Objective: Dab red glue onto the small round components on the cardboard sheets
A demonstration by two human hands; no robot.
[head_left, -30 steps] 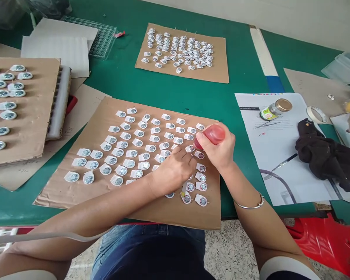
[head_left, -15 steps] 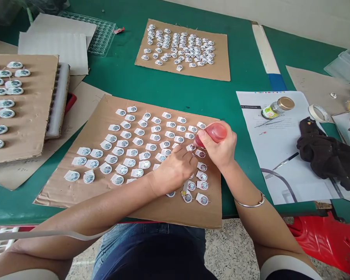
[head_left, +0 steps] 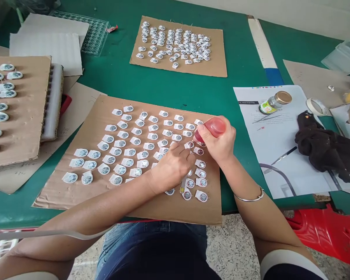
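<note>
My right hand (head_left: 221, 140) is wrapped round a translucent red squeeze bottle (head_left: 215, 126), its narrow end pointing down and left. Close beside it, my left hand (head_left: 176, 163) is closed in a pinch. A slim metal tool (head_left: 183, 184) with a yellow spot sticks out below this hand; its other end is hidden. Both hands are over the right part of a cardboard sheet (head_left: 163, 210). Rows of small round silver-and-white pieces with white tabs (head_left: 130, 152) stand on the sheet, and one such piece (head_left: 189, 145) lies right at my fingertips.
A second cardboard sheet (head_left: 218, 68) with similar pieces lies at the back, and another (head_left: 26, 128) is raised on a stack at left. On the right are a paper sheet (head_left: 251, 128), a glass jar (head_left: 275, 102), a tape roll (head_left: 317, 106) and black cloth (head_left: 323, 144).
The view has shifted slightly, so everything sits a little further left or higher. Both hands stay at nearly the same spot on the sheet, with the red bottle still held.
</note>
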